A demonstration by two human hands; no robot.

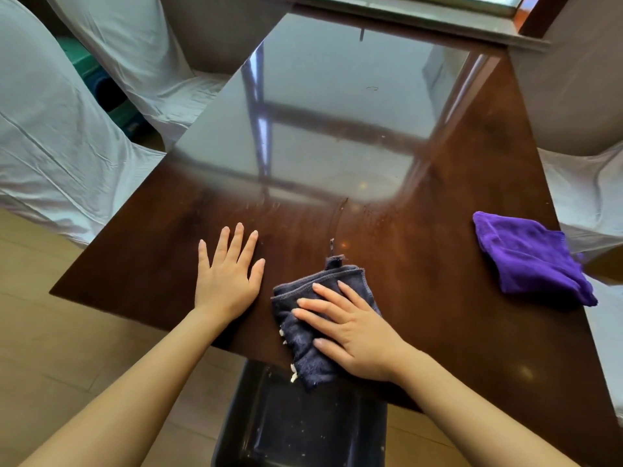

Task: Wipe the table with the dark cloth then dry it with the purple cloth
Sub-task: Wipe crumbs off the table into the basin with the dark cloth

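Observation:
The dark brown glossy table [421, 251] fills the middle of the view. A dark navy cloth [303, 345] lies crumpled at the table's near edge, partly hanging over it, with small white crumbs along its lower left side. My right hand [354, 328] lies flat on top of this cloth, fingers pointing up and left. To its left, my left hand [229, 271] rests flat on the bare table with fingers spread, holding nothing. A folded purple cloth [529, 257] sits near the table's right edge, apart from both hands.
A dark bin [303, 429] stands on the floor directly below the near table edge, under the navy cloth. White-covered chairs [60, 136] flank the table on the left and on the right side [580, 183]. A window sill [404, 15] lies beyond the far edge.

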